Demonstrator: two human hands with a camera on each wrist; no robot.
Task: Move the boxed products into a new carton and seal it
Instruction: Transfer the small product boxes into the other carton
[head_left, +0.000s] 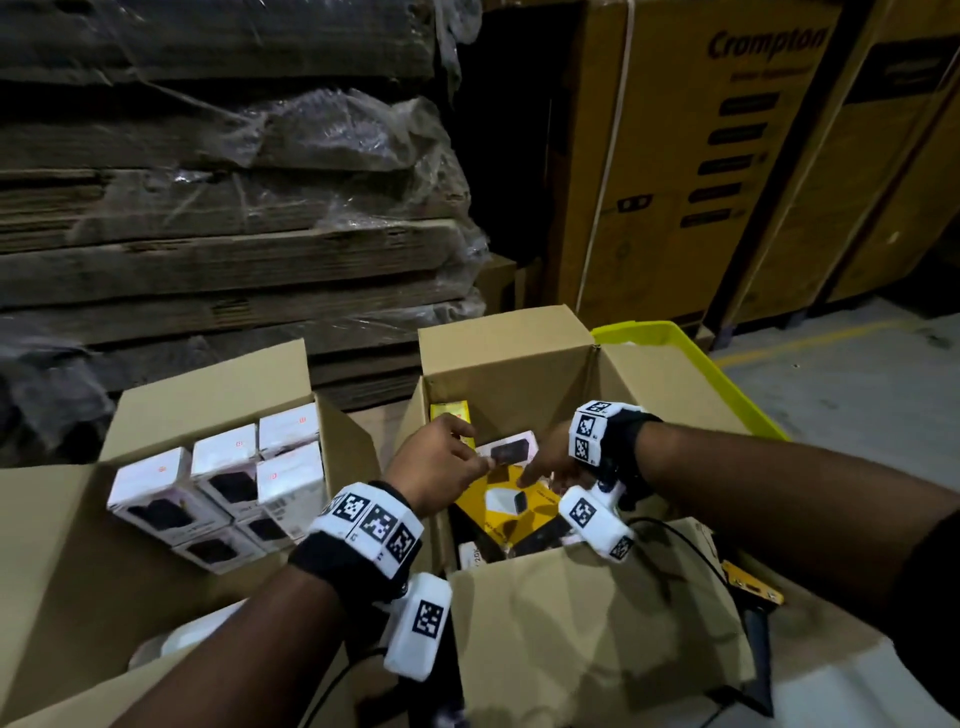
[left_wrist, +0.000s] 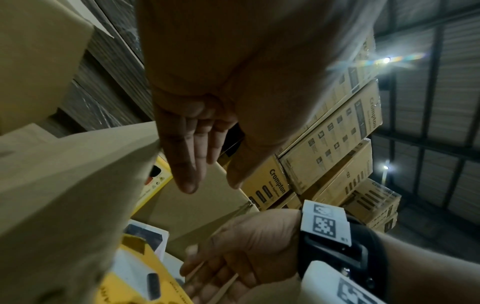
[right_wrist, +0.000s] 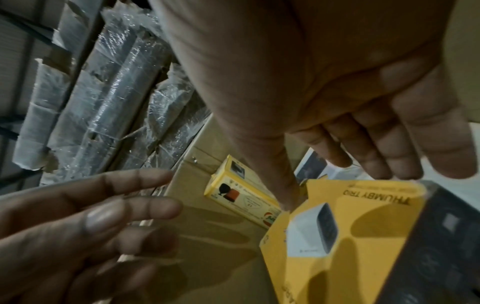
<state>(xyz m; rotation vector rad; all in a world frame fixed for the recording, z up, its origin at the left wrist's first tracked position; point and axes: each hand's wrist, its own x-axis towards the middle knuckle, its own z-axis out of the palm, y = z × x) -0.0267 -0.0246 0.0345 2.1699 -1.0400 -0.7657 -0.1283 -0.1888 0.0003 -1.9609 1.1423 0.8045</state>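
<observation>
Two open cartons stand side by side. The left carton (head_left: 208, 384) holds several white product boxes (head_left: 218, 483) packed upright. The right carton (head_left: 498, 358) holds a large yellow box (head_left: 506, 501) (right_wrist: 350, 257), a small yellow box (head_left: 452, 410) (right_wrist: 233, 191) against its far wall, and a white box with a dark picture (head_left: 511, 451). Both hands reach into the right carton. My left hand (head_left: 441, 462) (left_wrist: 192, 160) has straight fingers and holds nothing, its fingertips close to the white box. My right hand (head_left: 553, 462) (right_wrist: 363, 144) is spread over the large yellow box, touching its top edge.
A yellow crate rim (head_left: 691, 343) shows behind the right carton. Plastic-wrapped stacks of flat cardboard (head_left: 234, 182) rise at the back, and tall printed cartons (head_left: 675, 156) stand at the right. A yellow tool (head_left: 748, 587) and a black cable lie near the front flap.
</observation>
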